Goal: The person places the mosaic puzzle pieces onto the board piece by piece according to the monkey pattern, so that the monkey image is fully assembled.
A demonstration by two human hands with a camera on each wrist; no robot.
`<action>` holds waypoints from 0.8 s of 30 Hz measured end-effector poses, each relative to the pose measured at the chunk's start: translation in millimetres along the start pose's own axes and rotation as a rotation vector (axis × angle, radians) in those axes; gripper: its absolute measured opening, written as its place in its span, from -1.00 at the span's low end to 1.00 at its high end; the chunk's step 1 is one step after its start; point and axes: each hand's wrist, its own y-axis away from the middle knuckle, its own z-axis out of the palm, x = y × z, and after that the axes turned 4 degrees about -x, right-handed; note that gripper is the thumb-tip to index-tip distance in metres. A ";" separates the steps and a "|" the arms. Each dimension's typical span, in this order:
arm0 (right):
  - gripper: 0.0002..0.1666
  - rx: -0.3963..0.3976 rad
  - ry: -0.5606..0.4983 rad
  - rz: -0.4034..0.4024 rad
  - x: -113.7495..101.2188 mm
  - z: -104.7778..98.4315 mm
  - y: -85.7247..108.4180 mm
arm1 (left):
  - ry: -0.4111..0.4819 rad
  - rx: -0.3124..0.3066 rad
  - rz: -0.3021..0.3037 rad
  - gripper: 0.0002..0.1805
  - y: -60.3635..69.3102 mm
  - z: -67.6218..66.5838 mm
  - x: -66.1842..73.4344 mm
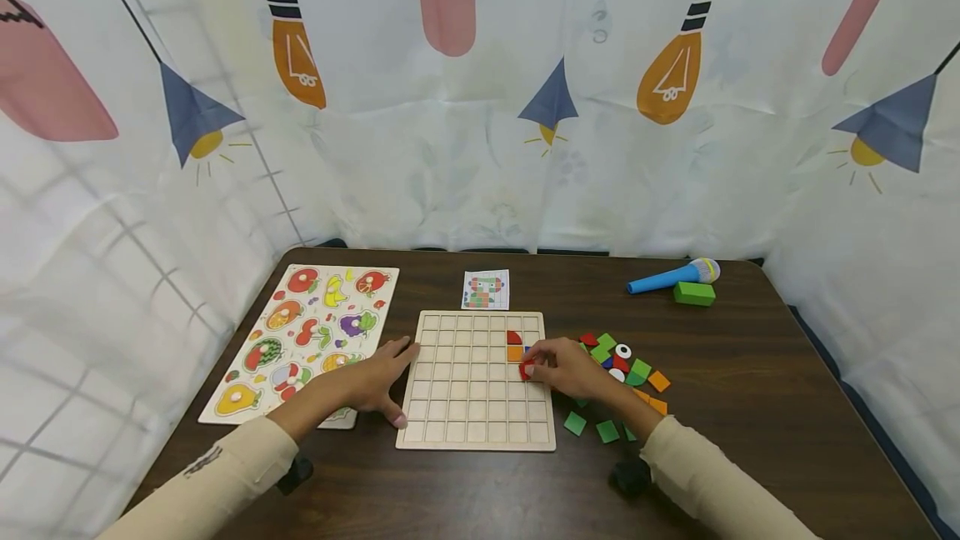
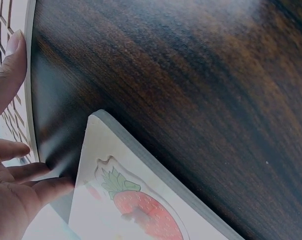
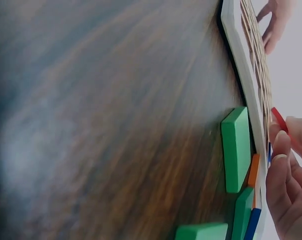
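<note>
A wooden grid board (image 1: pixel 476 382) lies on the table, with a red piece (image 1: pixel 513 337) and an orange square (image 1: pixel 514 353) in cells of its upper right part, and a bit of blue beside them. My left hand (image 1: pixel 381 380) rests along the board's left edge, thumb and fingers spread; in the left wrist view the thumb of the hand (image 2: pixel 11 190) touches the rim. My right hand (image 1: pixel 567 368) pinches a red piece (image 1: pixel 525 371) over the right side of the grid. The right wrist view shows this red piece (image 3: pixel 279 120) between thumb and fingertips of the hand (image 3: pixel 293 185).
Loose coloured pieces (image 1: pixel 607 432) lie right of the board. A small pattern card (image 1: pixel 486 290) is behind it. The fruit puzzle board (image 1: pixel 258 390) lies to the left. At the back right are a blue toy microphone (image 1: pixel 667 278) and a green block (image 1: pixel 694 294).
</note>
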 end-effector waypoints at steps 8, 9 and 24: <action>-0.85 -0.005 0.017 -0.020 2.0 4.9 -6.8 | -0.003 0.001 0.005 0.29 -0.7 1.1 -1.8; -0.86 -0.003 0.012 -0.025 1.7 5.6 -7.5 | -0.004 0.001 0.004 0.29 -0.7 1.1 -1.9; -0.89 0.054 0.093 0.050 -10.3 13.7 -12.5 | -0.008 0.001 0.008 0.29 -1.7 0.8 -2.4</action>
